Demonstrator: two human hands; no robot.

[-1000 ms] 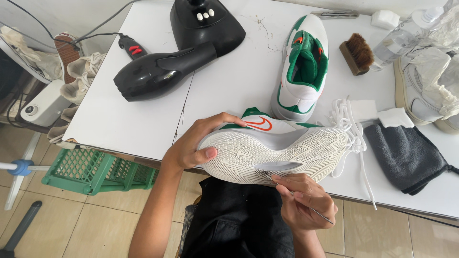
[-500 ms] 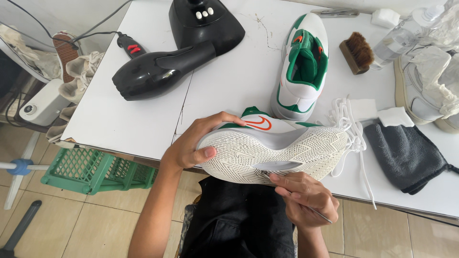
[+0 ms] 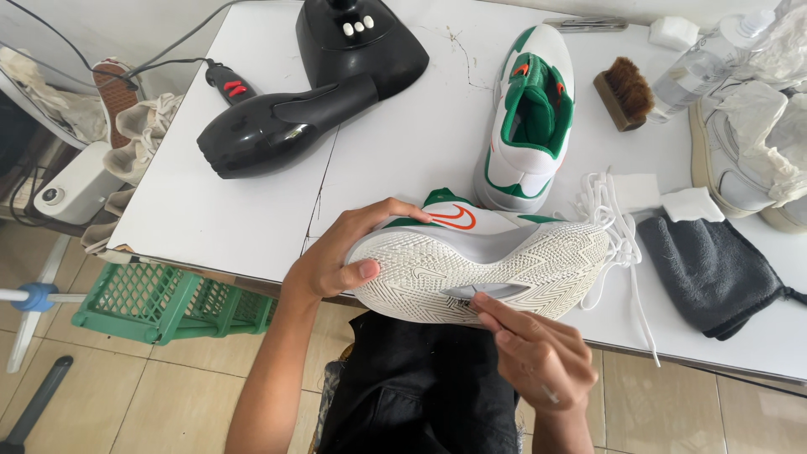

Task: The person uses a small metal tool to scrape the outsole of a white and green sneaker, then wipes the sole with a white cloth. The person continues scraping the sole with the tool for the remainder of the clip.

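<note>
White table (image 3: pixel 395 143) w/ hair dryer (image 3: pixel 277 122), sneaker (image 3: pixel 530 118), brush (image 3: pixel 625 94), grey cloth (image 3: pixel 710 269), laces (image 3: pixel 618 231), prob. bottle (image 3: pixel 702 71).

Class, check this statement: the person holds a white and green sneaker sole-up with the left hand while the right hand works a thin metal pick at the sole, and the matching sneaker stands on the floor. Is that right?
Not quite. The matching sneaker stands on the white table, not on the floor, as the head view shows. The rest holds: the left hand grips the held sneaker sole-up, and the right hand works the thin pick at its sole.

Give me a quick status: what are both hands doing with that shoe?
Left hand grips sneaker at the heel, sole up. Right hand works thin metal pick into sole grooves. Nothing blocking; loose white laces lie near the toe.
</note>
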